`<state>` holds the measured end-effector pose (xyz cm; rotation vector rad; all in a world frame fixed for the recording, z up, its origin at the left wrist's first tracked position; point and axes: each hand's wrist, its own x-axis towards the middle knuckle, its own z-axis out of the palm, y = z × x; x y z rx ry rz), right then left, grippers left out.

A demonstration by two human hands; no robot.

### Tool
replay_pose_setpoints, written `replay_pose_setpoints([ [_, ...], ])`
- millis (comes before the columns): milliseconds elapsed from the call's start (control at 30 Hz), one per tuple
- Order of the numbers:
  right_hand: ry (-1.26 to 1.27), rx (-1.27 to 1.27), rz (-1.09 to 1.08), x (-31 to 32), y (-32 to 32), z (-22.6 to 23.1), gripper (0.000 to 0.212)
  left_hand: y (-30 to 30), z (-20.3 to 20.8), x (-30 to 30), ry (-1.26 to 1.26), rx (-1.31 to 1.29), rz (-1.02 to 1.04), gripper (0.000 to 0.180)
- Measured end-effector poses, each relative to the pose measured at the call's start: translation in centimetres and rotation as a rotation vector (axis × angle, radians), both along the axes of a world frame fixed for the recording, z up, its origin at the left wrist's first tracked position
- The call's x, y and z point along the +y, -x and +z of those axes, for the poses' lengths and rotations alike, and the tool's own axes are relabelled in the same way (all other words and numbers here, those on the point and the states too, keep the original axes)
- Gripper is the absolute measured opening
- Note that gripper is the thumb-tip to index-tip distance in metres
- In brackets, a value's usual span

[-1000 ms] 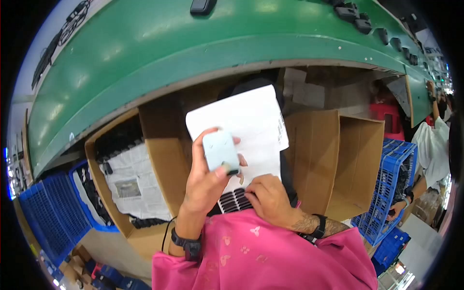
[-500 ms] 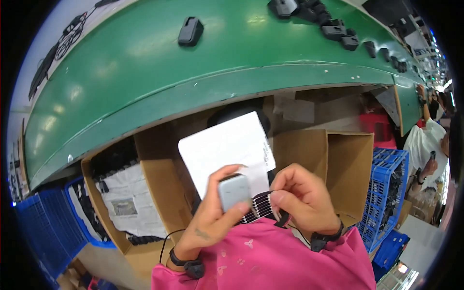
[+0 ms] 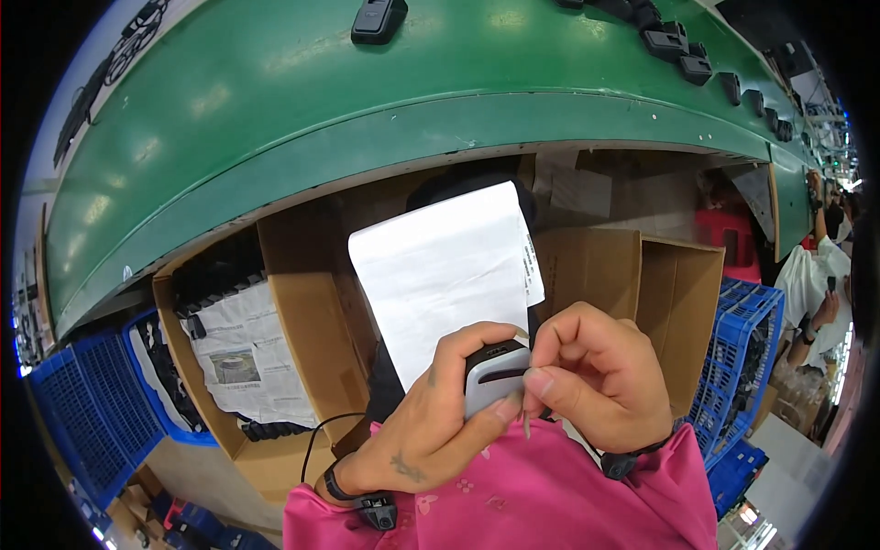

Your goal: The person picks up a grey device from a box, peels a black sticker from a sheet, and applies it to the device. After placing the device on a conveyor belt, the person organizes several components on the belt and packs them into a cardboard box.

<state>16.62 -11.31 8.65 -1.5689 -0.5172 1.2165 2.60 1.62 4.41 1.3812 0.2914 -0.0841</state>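
Grey device (image 3: 486,391), partly covered, is clamped in the left hand (image 3: 438,420); I cannot tell if the right hand (image 3: 607,385) grips anything.

grey device (image 3: 484,390): partly hidden by left hand (image 3: 438,417) | black unit (image 3: 378,20): cut by top edge | sheet print (image 3: 531,260): illegible

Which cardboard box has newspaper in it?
The left box, left of your left hand: newspaper lies inside. The right box, beyond your right hand, shows only bare cardboard inside.
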Motion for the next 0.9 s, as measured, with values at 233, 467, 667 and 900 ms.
replay_pose_setpoints([
  [233, -0.003, -0.001, -0.003, 0.0, 0.0, -0.2, 0.011, 0.0, 0.2, 0.0, 0.007, 0.027, -0.016, 0.050],
  [467, 0.016, 0.003, 0.008, 0.1, -0.1, -0.3, 0.010, 0.0, 0.0, 0.0, -0.007, 0.016, -0.015, 0.049],
  [667, 0.039, 0.011, 0.011, 0.1, 0.0, -0.3, 0.009, 0.0, 0.4, -0.2, -0.011, 0.053, -0.015, 0.050],
  [900, 0.013, -0.104, 0.020, -0.3, 0.3, -1.2, 0.008, 0.1, -0.1, -0.3, -0.058, 0.043, -0.025, 0.051],
])
